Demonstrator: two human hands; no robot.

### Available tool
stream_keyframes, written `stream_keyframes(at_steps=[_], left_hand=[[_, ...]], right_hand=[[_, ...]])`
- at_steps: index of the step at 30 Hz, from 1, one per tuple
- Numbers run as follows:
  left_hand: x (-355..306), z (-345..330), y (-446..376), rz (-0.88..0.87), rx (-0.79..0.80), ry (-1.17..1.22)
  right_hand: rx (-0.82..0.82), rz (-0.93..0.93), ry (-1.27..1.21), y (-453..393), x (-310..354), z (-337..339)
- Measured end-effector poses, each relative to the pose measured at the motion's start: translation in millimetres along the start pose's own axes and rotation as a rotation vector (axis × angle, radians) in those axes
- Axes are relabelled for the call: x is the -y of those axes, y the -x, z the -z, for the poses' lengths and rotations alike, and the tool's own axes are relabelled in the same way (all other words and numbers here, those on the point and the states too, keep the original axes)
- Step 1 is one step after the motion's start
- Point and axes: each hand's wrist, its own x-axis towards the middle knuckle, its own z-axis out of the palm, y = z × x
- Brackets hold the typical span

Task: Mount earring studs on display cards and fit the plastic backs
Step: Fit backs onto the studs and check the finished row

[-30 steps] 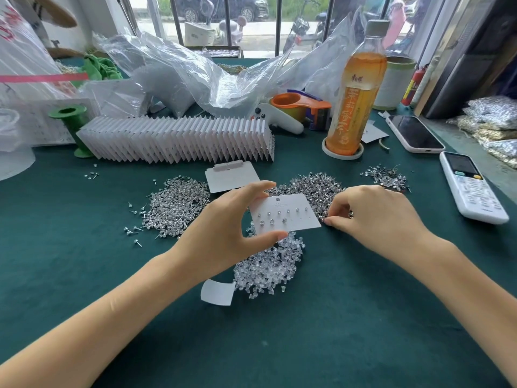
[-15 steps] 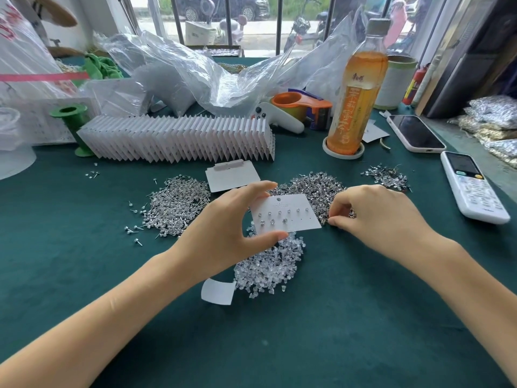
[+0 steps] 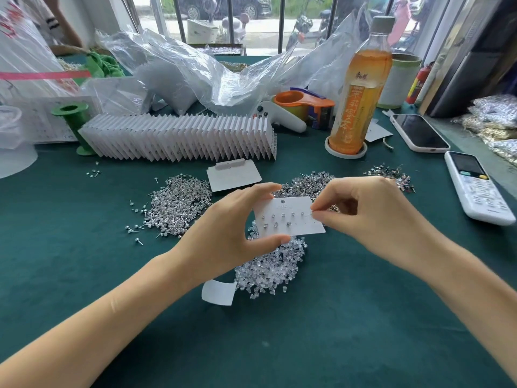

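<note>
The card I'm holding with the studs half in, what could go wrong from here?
1. The left hand pinches the card only at its left end, so pressing a stud in at the right edge may bend or tilt it.
2. No backs show on the mounted studs; tilting the card could let them slip out.
3. A stud dropped from the right hand would likely land in the clear backs pile.

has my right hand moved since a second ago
Yes. The right hand has come left, off the stud pile behind it, to the right edge of the card, pinching there.
</note>
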Motion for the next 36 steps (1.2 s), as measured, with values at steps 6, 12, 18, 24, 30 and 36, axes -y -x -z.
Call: stream_keyframes(at_steps=[6, 12, 18, 24, 30, 36], left_hand=[[-2, 0, 1, -0.027, -0.011, 0.011], [-4, 0, 0, -0.03, -0.032, 0.04], [-4, 0, 1, -0.025, -0.048, 0.052], [-4, 0, 0, -0.028, -0.056, 0.065], [-5, 0, 0, -0.029, -0.063, 0.071], [-6, 2, 0, -0.045, -0.105, 0.085]], right_hand=[[0.015, 0.062, 0.064, 5, 1, -11], [0.007, 0.1, 0.087, 5, 2, -11], [-0.002, 0.128, 0.089, 5, 1, -12], [-0.033, 0.168, 0.111, 5, 2, -13], [-0.049, 0.208, 0.106, 5, 3, -13], [-0.146, 0.034, -0.11, 1, 2, -10]])
